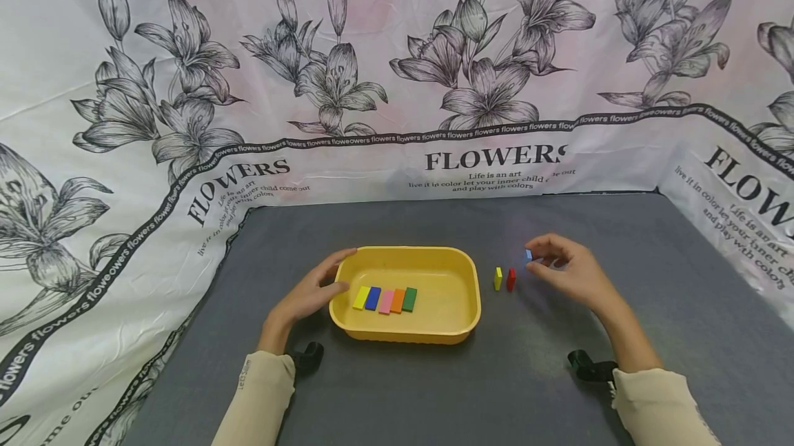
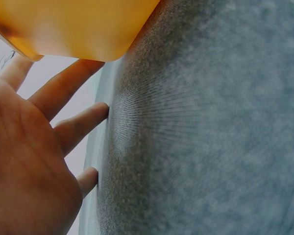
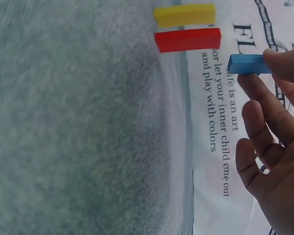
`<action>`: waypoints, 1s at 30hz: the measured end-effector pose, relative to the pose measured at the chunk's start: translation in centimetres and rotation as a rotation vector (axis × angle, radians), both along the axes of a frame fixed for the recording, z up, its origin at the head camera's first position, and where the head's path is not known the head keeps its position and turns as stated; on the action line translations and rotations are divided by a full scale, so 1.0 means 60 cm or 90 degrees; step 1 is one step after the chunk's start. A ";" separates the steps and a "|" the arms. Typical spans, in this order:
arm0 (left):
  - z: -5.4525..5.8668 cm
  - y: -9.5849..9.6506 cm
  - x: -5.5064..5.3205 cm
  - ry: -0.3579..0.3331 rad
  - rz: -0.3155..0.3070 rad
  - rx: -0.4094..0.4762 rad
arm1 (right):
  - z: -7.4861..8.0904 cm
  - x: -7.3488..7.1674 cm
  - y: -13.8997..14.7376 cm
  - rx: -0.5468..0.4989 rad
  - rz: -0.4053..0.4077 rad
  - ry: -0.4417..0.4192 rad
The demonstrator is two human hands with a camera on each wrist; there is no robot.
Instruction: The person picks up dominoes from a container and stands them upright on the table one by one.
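A shallow yellow tray (image 1: 434, 325) stands on the grey table. Inside, towards its left, lies a row of flat blocks: yellow (image 1: 361, 298), blue (image 1: 373, 298), pink (image 1: 386, 302), orange (image 1: 398, 301) and green (image 1: 409, 299). My left hand (image 1: 313, 292) holds the tray's left end, thumb over the rim and fingers along the outside; the lower fingers are spread in the left wrist view. Between thumb and index finger, my right hand (image 1: 571, 270) pinches a light blue block (image 3: 247, 64). Just left of that hand, a yellow block (image 1: 498, 278) and a red block (image 1: 511, 279) stand upright.
Behind the grey table (image 1: 527, 391) hangs a white cloth (image 1: 372, 177) printed with flowers and lettering; it also runs down the left and right sides. Dark wrist-worn devices sit under the left wrist (image 1: 308, 358) and right wrist (image 1: 589, 367).
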State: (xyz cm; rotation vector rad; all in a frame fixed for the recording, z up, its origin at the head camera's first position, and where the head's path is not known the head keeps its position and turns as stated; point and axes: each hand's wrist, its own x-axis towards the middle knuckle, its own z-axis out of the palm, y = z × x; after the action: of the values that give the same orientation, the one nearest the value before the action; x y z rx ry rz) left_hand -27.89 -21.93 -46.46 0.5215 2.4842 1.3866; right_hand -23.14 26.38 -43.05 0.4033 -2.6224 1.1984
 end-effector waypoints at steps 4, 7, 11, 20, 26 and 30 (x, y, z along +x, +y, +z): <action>0.000 0.000 0.000 0.000 -0.003 0.000 | -0.008 -0.003 0.006 0.007 -0.004 -0.006; 0.000 0.001 0.000 0.000 -0.004 -0.002 | -0.013 -0.006 0.011 0.015 -0.004 -0.012; 0.001 0.001 0.000 -0.002 -0.003 -0.004 | -0.019 -0.008 0.016 0.022 0.002 -0.025; 0.001 0.002 0.001 -0.007 -0.001 -0.005 | -0.028 -0.009 0.019 0.036 0.044 -0.053; 0.002 0.001 0.002 -0.004 0.000 -0.005 | -0.030 -0.010 0.018 0.047 0.062 -0.089; 0.003 0.001 0.002 -0.001 -0.002 -0.003 | -0.034 -0.013 0.017 0.045 0.067 -0.099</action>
State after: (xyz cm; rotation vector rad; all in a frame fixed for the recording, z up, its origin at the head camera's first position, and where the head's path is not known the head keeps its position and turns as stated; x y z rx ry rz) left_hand -27.75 -21.87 -46.31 0.5230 2.4846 1.3782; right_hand -23.93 27.41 -45.10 0.4851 -2.8142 1.2163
